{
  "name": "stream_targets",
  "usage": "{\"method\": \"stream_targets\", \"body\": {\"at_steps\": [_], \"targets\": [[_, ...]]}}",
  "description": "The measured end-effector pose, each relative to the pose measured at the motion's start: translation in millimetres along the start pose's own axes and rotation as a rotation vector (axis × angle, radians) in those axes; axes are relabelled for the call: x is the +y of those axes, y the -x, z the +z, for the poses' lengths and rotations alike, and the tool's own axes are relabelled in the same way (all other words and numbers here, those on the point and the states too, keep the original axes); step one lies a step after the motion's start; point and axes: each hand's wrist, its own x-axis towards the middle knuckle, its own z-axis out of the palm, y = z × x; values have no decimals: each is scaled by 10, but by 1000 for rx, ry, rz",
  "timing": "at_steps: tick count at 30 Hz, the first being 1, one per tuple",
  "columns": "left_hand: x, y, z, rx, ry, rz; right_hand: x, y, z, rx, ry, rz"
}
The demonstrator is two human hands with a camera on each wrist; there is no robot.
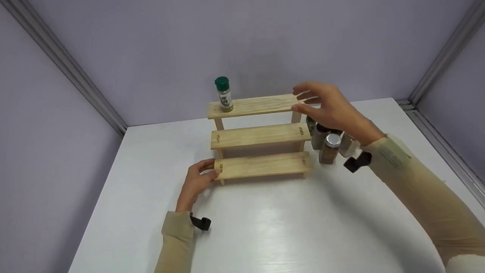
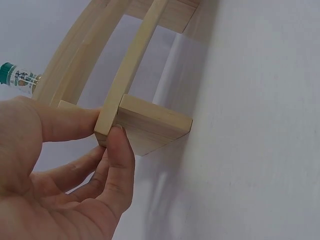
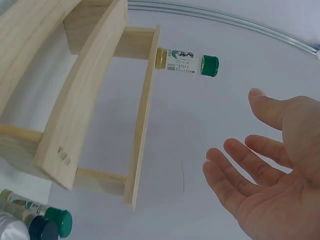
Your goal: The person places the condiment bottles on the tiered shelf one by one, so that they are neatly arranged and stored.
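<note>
A three-tier wooden rack (image 1: 261, 135) stands on the white table. My left hand (image 1: 197, 178) pinches the left end of its lowest shelf; in the left wrist view the thumb and fingers (image 2: 120, 165) lie on either side of the board's end. At the left of the top shelf a green-capped spice jar (image 1: 224, 94) stands upright. My right hand (image 1: 322, 102) is raised by the right end of the top shelf, fingers spread and slightly bent. Nothing lies in its palm (image 3: 280, 200) in the right wrist view.
Several spice jars stand right of the rack, partly hidden under the right forearm. A silver-capped jar (image 1: 329, 148) is at their front; another with a green cap (image 3: 59, 222) shows in the right wrist view. A pale wall (image 1: 261, 49) rises behind the white table (image 1: 265, 227).
</note>
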Motion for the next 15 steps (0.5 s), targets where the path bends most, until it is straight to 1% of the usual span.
{"method": "stream_targets", "body": {"at_steps": [4,7,11,15], "targets": [[-9,9,4,-13,2,4,167,325,-63,32,28,26],[-3,-4,-2,-15,11,9,299,513,-94,48,53,42],[-19,-3,-16,-11,38,8,448,666,-76,63,75,49],[-23,-4,-29,-16,45,11,602,808,-19,85,92,53]]}}
